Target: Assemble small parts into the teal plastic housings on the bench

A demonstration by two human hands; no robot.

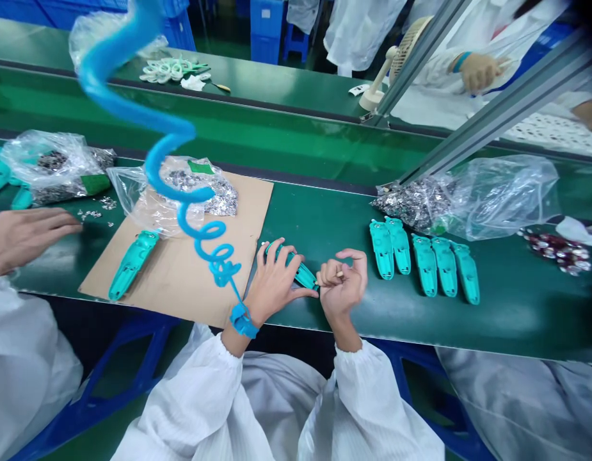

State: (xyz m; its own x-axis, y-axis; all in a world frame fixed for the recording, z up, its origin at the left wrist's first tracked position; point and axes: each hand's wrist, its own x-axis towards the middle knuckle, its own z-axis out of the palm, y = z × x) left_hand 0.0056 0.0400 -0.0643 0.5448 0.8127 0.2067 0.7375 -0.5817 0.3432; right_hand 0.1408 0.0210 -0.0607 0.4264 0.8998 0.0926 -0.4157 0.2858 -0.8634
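Observation:
Under my left hand (275,282) lies a teal plastic casing (304,276), pressed to the green bench with the fingers wrapped over it. A blue wristband on that wrist joins a coiled blue cord (168,153). My right hand (342,285) is closed at the casing's lower right end, pinching a thin pale stick (340,274) that mostly hides in the fingers. Its tip seems to touch the casing's end. Another teal casing (134,264) rests on the brown cardboard (219,301) to the left.
Several teal casings (425,266) stand in a row to the right. Bags of small metal parts (420,202) lie behind them and on the cardboard (223,195). Dark red shiny pieces (559,251) are farther right. A co-worker's hand (31,237) is at left; a metal post (488,105) slants across.

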